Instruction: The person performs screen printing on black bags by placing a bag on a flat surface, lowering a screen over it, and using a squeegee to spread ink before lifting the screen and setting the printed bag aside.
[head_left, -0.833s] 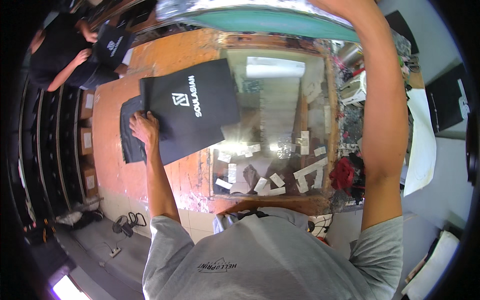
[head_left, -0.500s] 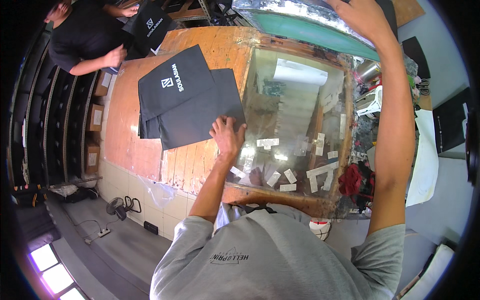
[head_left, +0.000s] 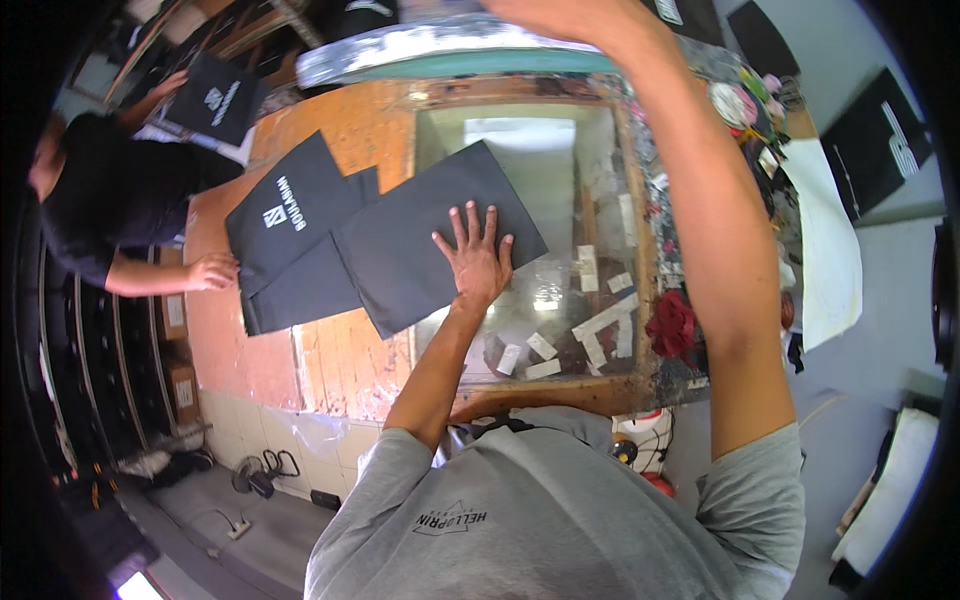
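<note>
My left hand (head_left: pixel 478 258) lies flat with fingers spread on a plain black sheet (head_left: pixel 405 265), which could be fabric or a flat bag. The sheet rests partly on the wooden board and partly over the glass panel (head_left: pixel 490 340). Under its left edge are more black sheets (head_left: pixel 290 215), the upper one bearing a white print. At the top edge, my right hand (head_left: pixel 570 18) is on the raised rim of a screen-printing frame (head_left: pixel 450 62) with green mesh. Its fingertips are cut off by the picture, but the hand appears to grip the frame.
Several pale tape pieces (head_left: pixel 587 268) and a white sheet (head_left: pixel 520 133) show at the glass. A red cloth (head_left: pixel 672 325) lies by its right edge. At far left a co-worker (head_left: pixel 130 200) handles a black printed piece (head_left: pixel 215 105), beside racks (head_left: pixel 90 340).
My left hand has slid the plain black sheet rightward onto the glass and flattened on it. My right hand stays at the raised frame. The co-worker's lower hand now touches the printed sheets' edge.
</note>
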